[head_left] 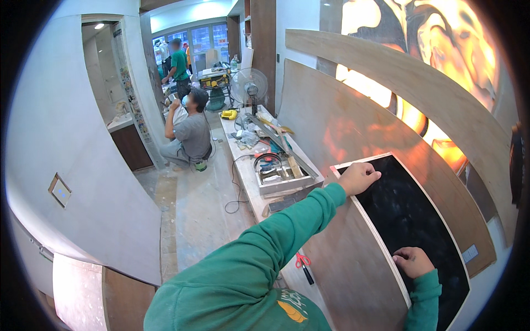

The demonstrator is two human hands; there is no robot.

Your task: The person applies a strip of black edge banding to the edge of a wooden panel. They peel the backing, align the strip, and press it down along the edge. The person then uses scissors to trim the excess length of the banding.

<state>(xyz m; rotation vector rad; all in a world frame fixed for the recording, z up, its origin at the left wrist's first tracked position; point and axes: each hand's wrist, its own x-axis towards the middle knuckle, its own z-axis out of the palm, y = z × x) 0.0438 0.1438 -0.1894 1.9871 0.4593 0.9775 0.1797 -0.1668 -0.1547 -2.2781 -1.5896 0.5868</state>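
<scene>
A long shallow wooden box [381, 239] with a pale rim and a glossy black inside stands at my right. My left hand [360, 177] lies over the far left corner of its rim. The fingers are curled in, and whatever they may hold is hidden. Nearer to me, my right hand [414, 261] is over the black inner face [402, 207]. Its fingers are bent together, tips close to the left rim; what is between them I cannot make out.
Left of the box, a long bench [248, 179] bears a tray of tools [284, 183] and a yellow power tool [229, 115]. Red-handled scissors [302, 260] lie near me. Beyond are a standing fan [249, 85], a seated person [193, 132] and a standing person [179, 66].
</scene>
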